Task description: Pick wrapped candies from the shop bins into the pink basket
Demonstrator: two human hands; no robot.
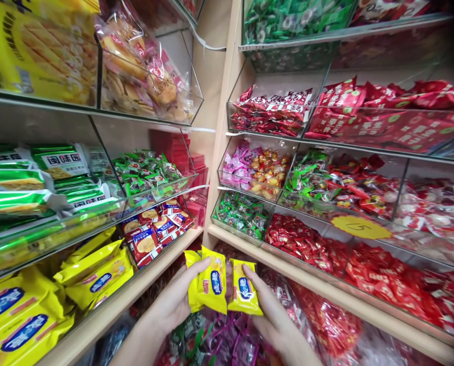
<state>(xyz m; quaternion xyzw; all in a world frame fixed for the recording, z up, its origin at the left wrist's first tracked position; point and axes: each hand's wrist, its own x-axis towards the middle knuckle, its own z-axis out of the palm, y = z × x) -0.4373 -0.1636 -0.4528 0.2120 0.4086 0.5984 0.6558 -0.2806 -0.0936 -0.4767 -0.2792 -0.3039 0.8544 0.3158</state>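
Near the lower middle of the view, my left hand [181,287] is closed on small yellow snack packets [213,284], at least two overlapping, each with a blue oval label. Beside it my right hand [267,300] grips a single yellow snack packet [245,287] of the same kind, thumb across its upper right corner. The packets are upright, fronts facing me, with a narrow gap between the two hands. Similar larger-looking yellow packets [101,282] lie in the lowest bin at the left. My fingers behind the packets are hidden.
Clear-fronted bins line both walls. At left are green wafer packs [65,162], red-and-blue biscuit packs [147,241] and bagged pastries [154,76]. Red candies [306,244] fill a right bin under a yellow price tag [360,227]. A wooden ledge [326,290] borders bagged sweets [227,340] below.
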